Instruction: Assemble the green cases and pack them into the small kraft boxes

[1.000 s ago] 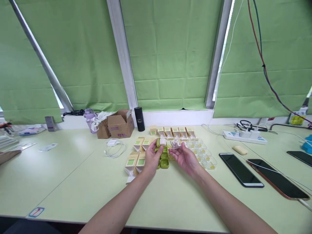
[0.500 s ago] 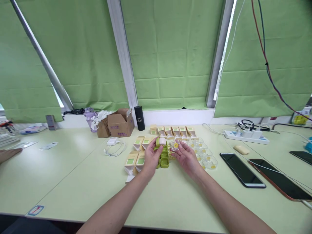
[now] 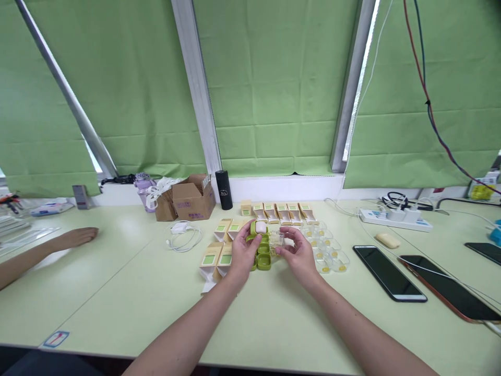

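My left hand [image 3: 241, 254] is closed round a small green case with a white oval piece on top [image 3: 260, 228]. My right hand [image 3: 298, 255] pinches a small clear plastic container [image 3: 276, 239] right beside that case, almost touching it. Under and between my hands lie more green cases [image 3: 263, 259]. Cream and green cartons [image 3: 216, 257] lie to the left, and another row of cartons [image 3: 279, 211] stands behind. Several clear containers with yellow dots [image 3: 331, 257] sit to the right.
A brown cardboard box [image 3: 192, 198], black cylinder [image 3: 223, 190] and white cable [image 3: 183, 236] lie behind left. Two phones [image 3: 388, 272] and a power strip [image 3: 395, 219] are at right. Another person's hand [image 3: 75, 237] rests on the table [image 3: 136, 292] at far left.
My right hand has turned over and closed on the clear container, bringing it left toward the green case. The other person's arm has reached further onto the table at left.
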Action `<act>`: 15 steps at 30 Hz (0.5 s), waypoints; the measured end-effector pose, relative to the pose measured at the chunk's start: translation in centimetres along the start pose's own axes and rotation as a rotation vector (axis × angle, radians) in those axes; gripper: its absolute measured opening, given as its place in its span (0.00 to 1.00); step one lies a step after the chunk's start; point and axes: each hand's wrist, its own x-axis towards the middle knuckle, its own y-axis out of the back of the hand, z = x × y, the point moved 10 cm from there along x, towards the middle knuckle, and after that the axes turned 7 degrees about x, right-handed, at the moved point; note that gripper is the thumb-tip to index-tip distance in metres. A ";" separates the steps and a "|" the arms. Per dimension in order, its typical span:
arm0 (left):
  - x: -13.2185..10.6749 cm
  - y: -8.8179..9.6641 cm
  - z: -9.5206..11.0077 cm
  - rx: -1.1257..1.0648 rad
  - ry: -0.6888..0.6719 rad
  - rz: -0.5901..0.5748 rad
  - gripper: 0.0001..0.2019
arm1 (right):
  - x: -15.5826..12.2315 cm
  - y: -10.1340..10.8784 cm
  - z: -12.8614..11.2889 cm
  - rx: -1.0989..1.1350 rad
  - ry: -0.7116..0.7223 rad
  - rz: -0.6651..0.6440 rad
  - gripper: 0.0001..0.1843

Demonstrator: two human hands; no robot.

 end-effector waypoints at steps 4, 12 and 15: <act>0.0 -0.1 0.1 0.000 -0.007 -0.006 0.35 | -0.3 -0.4 -0.7 -0.070 0.047 -0.015 0.26; -0.1 -0.1 0.4 0.021 -0.014 -0.019 0.34 | 0.0 -0.1 -0.4 0.025 -0.001 0.012 0.27; 0.0 -0.2 0.6 0.041 -0.022 -0.023 0.34 | 0.2 0.1 0.1 0.113 -0.056 0.031 0.30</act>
